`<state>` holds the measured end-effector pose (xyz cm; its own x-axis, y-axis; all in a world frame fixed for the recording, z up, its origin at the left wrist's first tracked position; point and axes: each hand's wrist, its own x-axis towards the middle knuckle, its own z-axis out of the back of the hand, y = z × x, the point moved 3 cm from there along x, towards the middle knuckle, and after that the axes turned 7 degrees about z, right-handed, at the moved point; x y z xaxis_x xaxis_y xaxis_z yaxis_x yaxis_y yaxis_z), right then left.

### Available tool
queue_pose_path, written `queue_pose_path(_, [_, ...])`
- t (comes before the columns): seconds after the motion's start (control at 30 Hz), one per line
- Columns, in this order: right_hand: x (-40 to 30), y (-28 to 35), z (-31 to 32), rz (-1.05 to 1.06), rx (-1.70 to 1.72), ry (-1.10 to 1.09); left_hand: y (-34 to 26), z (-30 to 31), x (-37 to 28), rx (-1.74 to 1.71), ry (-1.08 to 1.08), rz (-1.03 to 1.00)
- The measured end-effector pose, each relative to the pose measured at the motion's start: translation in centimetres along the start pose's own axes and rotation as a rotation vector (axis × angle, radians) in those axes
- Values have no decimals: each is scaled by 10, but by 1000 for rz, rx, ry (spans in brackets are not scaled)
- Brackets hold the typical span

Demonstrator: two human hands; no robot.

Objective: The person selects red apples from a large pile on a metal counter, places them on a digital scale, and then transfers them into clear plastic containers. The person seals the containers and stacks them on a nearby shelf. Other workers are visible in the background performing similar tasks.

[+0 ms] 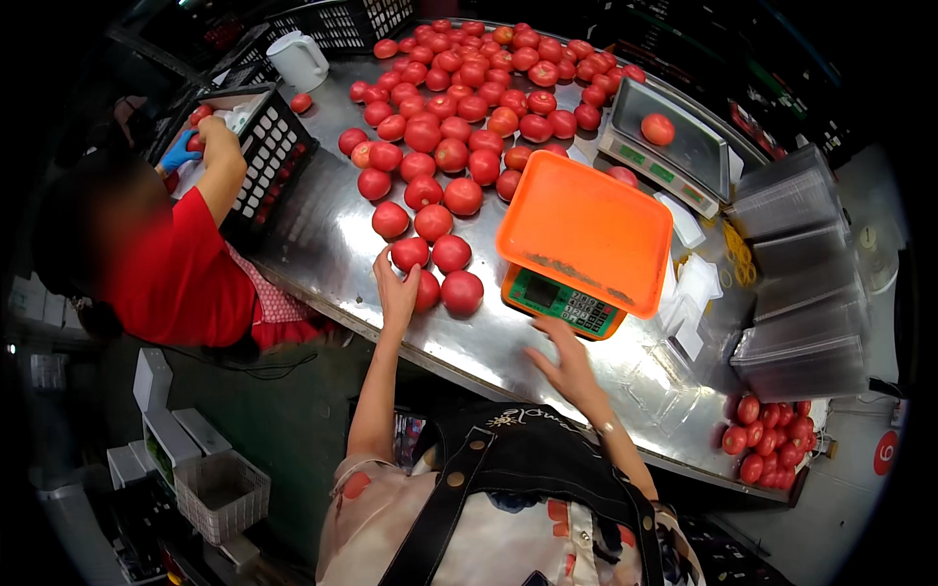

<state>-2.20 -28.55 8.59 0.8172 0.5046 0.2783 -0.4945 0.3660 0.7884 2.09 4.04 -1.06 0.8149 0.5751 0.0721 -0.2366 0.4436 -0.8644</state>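
Observation:
Many red tomatoes [473, 108] cover the steel table [337, 242]. At the near end of the spread, my left hand [398, 289] touches a tomato [410, 253] with its fingertips; its thumb lies against another tomato [426, 291]. Two more tomatoes stand just to the right of these. My right hand [568, 362] is empty, fingers apart, just below the keypad of a green and orange digital scale [564, 300]. An orange plastic tray [586, 227] rests on that scale. Behind it, a second scale [670, 135] bears one tomato [657, 130].
A co-worker in red [183, 271] handles tomatoes at a black crate [271, 157] on the left. A white pitcher [298, 61] stands behind. Clear plastic containers [802, 293] are stacked at right, near yellow rubber bands [739, 253] and smaller tomatoes [769, 439]. A clear container [663, 384] lies right of my right hand.

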Motion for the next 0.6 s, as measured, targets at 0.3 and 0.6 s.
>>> queue_pose_path(0.3, [157, -36, -138, -171, -278, 161, 17, -19, 48, 129, 168, -28])
queue_pose_path(0.6, [175, -4, -113, -36, -191, -75, -6, 16, 80, 595, 546, 185])
